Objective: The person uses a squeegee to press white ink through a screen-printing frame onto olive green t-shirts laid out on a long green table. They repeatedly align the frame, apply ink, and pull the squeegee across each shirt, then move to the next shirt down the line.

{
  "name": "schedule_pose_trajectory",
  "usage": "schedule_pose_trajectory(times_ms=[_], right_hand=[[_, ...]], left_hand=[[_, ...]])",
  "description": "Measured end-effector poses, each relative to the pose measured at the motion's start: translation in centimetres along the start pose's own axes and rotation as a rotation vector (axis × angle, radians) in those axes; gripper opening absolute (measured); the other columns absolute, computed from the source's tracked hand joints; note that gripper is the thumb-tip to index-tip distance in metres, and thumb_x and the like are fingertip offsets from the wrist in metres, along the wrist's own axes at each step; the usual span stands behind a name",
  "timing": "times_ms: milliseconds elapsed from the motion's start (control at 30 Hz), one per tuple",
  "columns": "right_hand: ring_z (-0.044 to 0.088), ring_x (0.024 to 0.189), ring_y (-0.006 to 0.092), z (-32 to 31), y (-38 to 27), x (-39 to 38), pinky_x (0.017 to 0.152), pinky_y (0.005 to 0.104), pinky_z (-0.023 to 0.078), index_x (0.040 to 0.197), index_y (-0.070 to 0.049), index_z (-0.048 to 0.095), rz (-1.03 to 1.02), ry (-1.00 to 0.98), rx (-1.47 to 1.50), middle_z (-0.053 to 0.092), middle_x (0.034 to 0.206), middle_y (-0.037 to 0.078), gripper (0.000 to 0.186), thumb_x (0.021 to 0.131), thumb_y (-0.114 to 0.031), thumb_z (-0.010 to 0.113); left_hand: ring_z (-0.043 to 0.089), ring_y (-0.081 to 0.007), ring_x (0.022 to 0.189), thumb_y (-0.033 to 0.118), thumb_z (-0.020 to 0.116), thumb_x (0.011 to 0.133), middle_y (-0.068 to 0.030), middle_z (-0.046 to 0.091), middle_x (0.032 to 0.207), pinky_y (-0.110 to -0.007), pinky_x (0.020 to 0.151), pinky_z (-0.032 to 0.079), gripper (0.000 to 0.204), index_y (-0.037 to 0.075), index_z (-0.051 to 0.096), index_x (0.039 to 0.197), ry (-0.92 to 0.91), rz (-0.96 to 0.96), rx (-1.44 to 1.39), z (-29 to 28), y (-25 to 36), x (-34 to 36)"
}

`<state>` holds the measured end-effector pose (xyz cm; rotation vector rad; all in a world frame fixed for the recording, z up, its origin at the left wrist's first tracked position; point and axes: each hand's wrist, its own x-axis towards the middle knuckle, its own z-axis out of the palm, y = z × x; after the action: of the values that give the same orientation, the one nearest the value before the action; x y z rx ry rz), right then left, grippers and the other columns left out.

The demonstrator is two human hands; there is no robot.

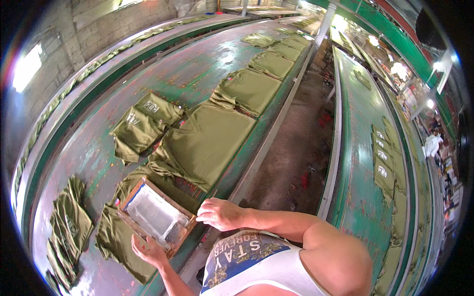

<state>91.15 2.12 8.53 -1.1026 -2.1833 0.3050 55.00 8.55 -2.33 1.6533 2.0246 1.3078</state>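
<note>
A wooden screen printing frame (pixel 133 217) lies tilted over an olive-green shirt (pixel 116 241) on the long table. White ink or paste covers the mesh inside it, and a pale block, perhaps a squeegee, rests at its near end. My right hand (pixel 219 214) is closed, its curled fingertips at the frame's right corner. Beside the frame's near left side is my left hand (pixel 150 251), fingers spread, palm partly turned up. Whether its thumb touches the wood I cannot tell.
Several olive shirts (pixel 207 140) line the table's right edge. Printed shirts (pixel 145 121) lie farther in, with a crumpled pile (pixel 71 227) at left. An aisle (pixel 286 163) separates this table from another table (pixel 358 148) on the right. A post (pixel 326 22) stands far off.
</note>
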Motion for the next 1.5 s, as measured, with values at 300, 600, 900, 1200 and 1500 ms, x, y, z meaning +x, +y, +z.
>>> schedule_pose_trajectory(times_ms=[300, 600, 900, 1200, 1500], right_hand=[[0.069, 0.112, 0.0299, -5.3, 4.4, -4.5, 0.1, 0.0455, 0.058, 0.116, -0.006, 0.08, 0.037, 0.041, -0.003, 0.073, 0.116, 0.008, 0.024, 0.093, -0.01, 0.082], [0.069, 0.115, 0.0325, -16.6, 11.9, -14.5, 0.103, 0.0469, 0.057, 0.117, -0.005, 0.08, 0.225, 0.2, -0.167, 0.075, 0.119, 0.011, 0.022, 0.096, -0.013, 0.077], [0.072, 0.112, 0.0313, -25.1, 11.2, -27.8, 0.099, 0.0466, 0.059, 0.111, -0.009, 0.077, 0.561, 0.515, -0.487, 0.077, 0.114, 0.007, 0.016, 0.094, -0.01, 0.079], [0.074, 0.107, 0.032, -22.5, 3.1, -39.2, 0.094, 0.0452, 0.061, 0.1, -0.009, 0.074, 0.969, 0.635, -0.661, 0.077, 0.108, 0.007, 0.015, 0.093, -0.015, 0.086], [0.058, 0.141, 0.047, -15.5, -0.6, -44.1, 0.119, 0.0553, 0.05, 0.148, -0.01, 0.063, 1.364, 0.813, -0.725, 0.06, 0.154, 0.022, 0.06, 0.092, -0.01, 0.084]], left_hand=[[0.054, -0.0372, 0.148, 0.003, 0.071, 0.101, -0.0166, 0.061, 0.157, -0.055, 0.12, 0.047, 0.053, 0.004, 0.063, 0.153, 0.072, 0.256, -0.037, 2.8, 9.6, 0.4], [0.061, -0.0447, 0.137, 0.011, 0.07, 0.106, -0.0235, 0.065, 0.15, -0.058, 0.118, 0.047, 0.039, -0.001, 0.067, 0.143, -0.108, 0.642, -0.161, 13.8, 24.3, -5.3], [0.065, -0.0405, 0.126, 0.005, 0.071, 0.1, -0.0191, 0.072, 0.134, -0.058, 0.111, 0.05, 0.032, 0.001, 0.07, 0.132, -0.446, 0.966, -0.45, 25.8, 34.2, -9.4], [0.057, -0.0442, 0.14, 0.007, 0.084, 0.084, -0.0181, 0.066, 0.142, -0.061, 0.12, 0.044, 0.05, 0.006, 0.072, 0.132, -0.946, 1.286, -0.388, 33.9, 38.0, -14.9], [0.043, -0.0445, 0.157, 0.016, 0.085, 0.086, -0.0169, 0.059, 0.156, -0.06, 0.134, 0.029, 0.055, 0.008, 0.073, 0.139, -1.068, 1.54, 0.036, 40.0, 39.4, -16.7]])
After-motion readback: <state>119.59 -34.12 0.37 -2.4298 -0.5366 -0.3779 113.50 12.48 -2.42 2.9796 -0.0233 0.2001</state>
